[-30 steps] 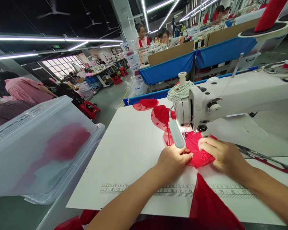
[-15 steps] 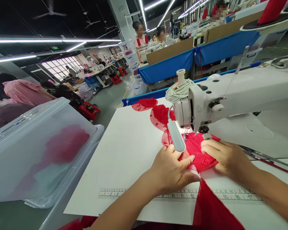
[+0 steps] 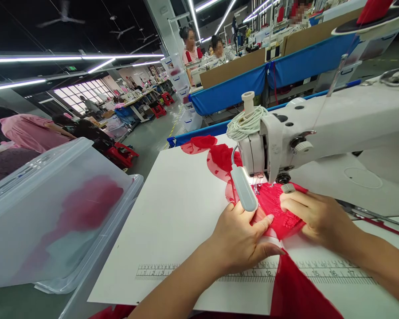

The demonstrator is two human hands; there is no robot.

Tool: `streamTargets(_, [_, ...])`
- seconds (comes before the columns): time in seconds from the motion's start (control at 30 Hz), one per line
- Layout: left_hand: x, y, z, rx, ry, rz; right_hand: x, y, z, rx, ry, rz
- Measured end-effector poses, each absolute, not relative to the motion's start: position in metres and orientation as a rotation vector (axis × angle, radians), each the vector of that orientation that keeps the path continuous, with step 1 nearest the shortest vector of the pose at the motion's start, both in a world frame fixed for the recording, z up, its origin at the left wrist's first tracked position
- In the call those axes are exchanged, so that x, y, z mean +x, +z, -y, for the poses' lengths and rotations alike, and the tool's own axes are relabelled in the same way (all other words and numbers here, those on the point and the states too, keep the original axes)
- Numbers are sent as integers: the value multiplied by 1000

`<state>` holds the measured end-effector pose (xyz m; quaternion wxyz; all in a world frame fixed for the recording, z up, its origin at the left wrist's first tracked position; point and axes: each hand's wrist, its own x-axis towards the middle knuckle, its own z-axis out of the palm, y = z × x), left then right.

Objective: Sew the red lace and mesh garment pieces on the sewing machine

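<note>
Red cloth (image 3: 277, 221) lies under the head of a white sewing machine (image 3: 332, 128), R of centre on a white table (image 3: 153, 208). Its top edge meets the presser foot (image 3: 256, 190); a small lamp (image 3: 244, 188) lights the spot & hides part of it from you.

To do this step well, I'd say: keep the cloth flat w/ light, even pressure, steer w/ both hands, don't tug, & keep fingertips clear of the foot. The cloth looks thin & bumpy, so it'll prob. pucker or slip if pulled. Watch the loose red tail (image 3: 295, 288) hanging over the near edge; its weight could drag.

Grip: your L hand (image 3: 241, 237) lies palm down, thumb & forefinger well apart, forefinger resting on the cloth, thumb by the top of the tail. The other L fingertips go behind the lamp, so can't tell what they press. Your R hand (image 3: 322, 217) is curled in close, fingertips on the cloth's R side; its thumb's hidden, so can't tell if it pinches or just presses.

Also there: a printed ruler (image 3: 159, 271) along the near edge, a dark-and-red tool (image 3: 382, 221) past your R wrist, a clear bin (image 3: 73, 212) at far L.
</note>
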<state>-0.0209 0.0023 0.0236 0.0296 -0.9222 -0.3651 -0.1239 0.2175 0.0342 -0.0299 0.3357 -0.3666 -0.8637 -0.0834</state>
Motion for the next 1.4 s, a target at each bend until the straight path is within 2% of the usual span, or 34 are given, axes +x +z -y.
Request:
streamTargets(0.87, [-29,15,-14,-2738,-350,1123,217,-24,-38,-997,-259,2269])
streamTargets(1.4, [-28,20,-11,-2758,-180,1168,221,-29,-36,-1003,-256,2306])
